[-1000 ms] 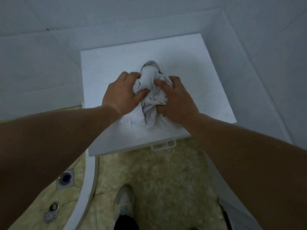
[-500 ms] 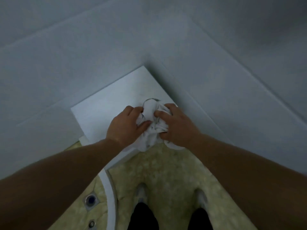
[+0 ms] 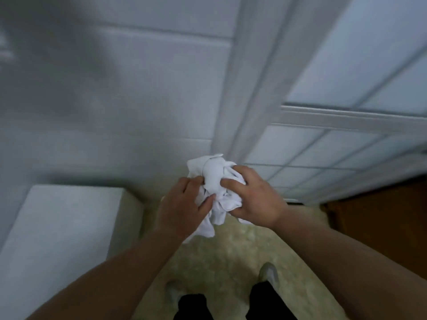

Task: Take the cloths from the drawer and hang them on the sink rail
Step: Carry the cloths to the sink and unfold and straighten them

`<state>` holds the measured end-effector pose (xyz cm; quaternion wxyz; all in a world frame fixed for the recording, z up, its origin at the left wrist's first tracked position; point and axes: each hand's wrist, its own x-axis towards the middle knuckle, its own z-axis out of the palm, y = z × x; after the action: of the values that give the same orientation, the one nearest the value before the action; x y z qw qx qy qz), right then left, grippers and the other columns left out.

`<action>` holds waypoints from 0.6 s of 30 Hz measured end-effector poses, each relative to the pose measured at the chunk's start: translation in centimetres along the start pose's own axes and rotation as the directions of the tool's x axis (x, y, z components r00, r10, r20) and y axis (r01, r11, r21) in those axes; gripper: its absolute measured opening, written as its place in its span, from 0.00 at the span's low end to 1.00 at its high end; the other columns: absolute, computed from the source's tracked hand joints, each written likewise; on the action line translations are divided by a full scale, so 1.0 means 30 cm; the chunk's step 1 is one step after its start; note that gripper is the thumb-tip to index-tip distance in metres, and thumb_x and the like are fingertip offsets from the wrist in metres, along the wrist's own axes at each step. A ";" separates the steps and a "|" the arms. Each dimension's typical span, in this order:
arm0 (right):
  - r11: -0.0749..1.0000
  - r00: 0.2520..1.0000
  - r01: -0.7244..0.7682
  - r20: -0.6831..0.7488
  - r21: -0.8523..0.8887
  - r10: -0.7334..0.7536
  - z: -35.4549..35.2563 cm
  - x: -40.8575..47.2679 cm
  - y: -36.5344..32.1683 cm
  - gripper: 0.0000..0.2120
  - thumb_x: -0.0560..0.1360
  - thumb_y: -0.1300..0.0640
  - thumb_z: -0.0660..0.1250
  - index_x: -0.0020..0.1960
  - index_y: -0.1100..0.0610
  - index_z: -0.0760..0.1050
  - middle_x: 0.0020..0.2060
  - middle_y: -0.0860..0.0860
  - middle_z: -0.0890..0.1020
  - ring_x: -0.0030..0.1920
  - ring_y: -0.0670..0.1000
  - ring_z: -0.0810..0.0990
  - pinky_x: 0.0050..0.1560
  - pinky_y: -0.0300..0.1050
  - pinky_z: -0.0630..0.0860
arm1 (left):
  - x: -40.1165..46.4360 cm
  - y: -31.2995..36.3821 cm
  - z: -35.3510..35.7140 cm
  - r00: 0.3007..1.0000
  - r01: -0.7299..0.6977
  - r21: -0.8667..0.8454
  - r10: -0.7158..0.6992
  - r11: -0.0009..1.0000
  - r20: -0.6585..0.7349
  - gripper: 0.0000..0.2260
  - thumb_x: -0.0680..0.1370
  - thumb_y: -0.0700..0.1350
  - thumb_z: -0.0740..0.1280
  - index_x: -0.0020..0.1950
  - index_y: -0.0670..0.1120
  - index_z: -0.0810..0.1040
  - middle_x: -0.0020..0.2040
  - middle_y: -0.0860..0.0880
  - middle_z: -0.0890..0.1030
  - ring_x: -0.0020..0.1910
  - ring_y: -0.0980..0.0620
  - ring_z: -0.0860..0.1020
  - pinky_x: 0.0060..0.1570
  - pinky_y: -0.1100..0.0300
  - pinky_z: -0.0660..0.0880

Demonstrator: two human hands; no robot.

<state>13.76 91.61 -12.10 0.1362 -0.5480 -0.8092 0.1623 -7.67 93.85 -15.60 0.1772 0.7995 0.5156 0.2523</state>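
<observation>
A crumpled bundle of white cloths (image 3: 216,179) is held in the air in front of me, above the floor. My left hand (image 3: 182,209) grips its left side with curled fingers and thumb. My right hand (image 3: 254,199) grips its right side, fingers wrapped over the top. A loose end of cloth hangs down below my left hand. The white drawer unit (image 3: 60,239) stands at the lower left, away from the bundle. No sink or rail is in view.
A white tiled wall (image 3: 104,100) fills the left and middle. A white-framed frosted glass door (image 3: 335,146) stands at the right, with brown wood (image 3: 381,227) beyond it. The floor (image 3: 221,262) is mottled beige tile; my two shoes show at the bottom.
Both hands have lifted the cloth bundle off the white unit and carried it right. My view has turned right, so the unit has slid to the lower left and the glass door has appeared.
</observation>
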 end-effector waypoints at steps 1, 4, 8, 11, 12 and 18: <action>0.999 0.998 -0.045 -0.041 -0.010 0.044 -0.062 -0.067 0.053 0.27 0.65 0.52 0.79 0.63 0.56 0.79 0.64 0.63 0.74 0.63 0.65 0.74 0.51 0.57 0.79 | 0.054 0.084 0.027 0.997 -0.078 0.001 0.078 0.997 0.021 0.20 0.73 0.58 0.65 0.57 0.45 0.77 0.47 0.45 0.79 0.38 0.44 0.80 0.34 0.54 0.79; 0.978 0.963 -0.210 -0.172 0.010 0.209 -0.236 -0.275 0.214 0.28 0.65 0.51 0.79 0.63 0.57 0.79 0.64 0.64 0.73 0.64 0.65 0.73 0.52 0.58 0.78 | 0.210 0.375 0.128 0.965 -0.260 0.012 0.259 0.965 0.045 0.20 0.72 0.59 0.65 0.55 0.45 0.79 0.46 0.45 0.80 0.37 0.43 0.80 0.33 0.57 0.75; 0.929 0.886 -0.369 -0.299 0.008 0.355 -0.444 -0.599 0.465 0.32 0.63 0.52 0.80 0.65 0.57 0.77 0.65 0.65 0.72 0.64 0.66 0.73 0.55 0.58 0.77 | 0.329 0.823 0.329 0.897 -0.423 -0.049 0.426 0.905 0.122 0.21 0.73 0.59 0.65 0.56 0.45 0.78 0.47 0.44 0.79 0.39 0.41 0.80 0.34 0.56 0.75; 0.881 0.825 -0.474 -0.353 -0.005 0.442 -0.589 -0.861 0.656 0.34 0.63 0.51 0.80 0.66 0.55 0.75 0.67 0.64 0.70 0.64 0.66 0.73 0.57 0.57 0.77 | 0.377 1.144 0.496 0.830 -0.534 -0.058 0.535 0.844 0.158 0.20 0.73 0.57 0.70 0.58 0.46 0.76 0.48 0.45 0.79 0.39 0.43 0.80 0.35 0.58 0.73; 0.859 0.801 -0.512 -0.359 0.004 0.479 -0.635 -0.950 0.714 0.35 0.63 0.51 0.80 0.67 0.55 0.74 0.67 0.64 0.70 0.64 0.66 0.72 0.57 0.58 0.77 | 0.391 1.253 0.555 0.805 -0.566 -0.068 0.569 0.822 0.167 0.20 0.73 0.57 0.71 0.58 0.46 0.76 0.48 0.45 0.79 0.39 0.43 0.80 0.35 0.58 0.73; 0.742 0.653 -0.669 -0.437 0.049 0.618 -0.871 -1.397 0.976 0.35 0.62 0.52 0.81 0.67 0.56 0.76 0.67 0.64 0.71 0.64 0.64 0.72 0.58 0.56 0.76 | 0.394 1.817 0.836 0.717 -0.636 -0.195 0.665 0.747 0.210 0.20 0.74 0.57 0.69 0.60 0.47 0.74 0.49 0.44 0.78 0.41 0.41 0.79 0.37 0.55 0.74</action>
<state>64.01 65.71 -2.16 0.2106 -0.8275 -0.5197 0.0289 51.11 81.98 -3.68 0.1881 0.9448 0.1583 0.2165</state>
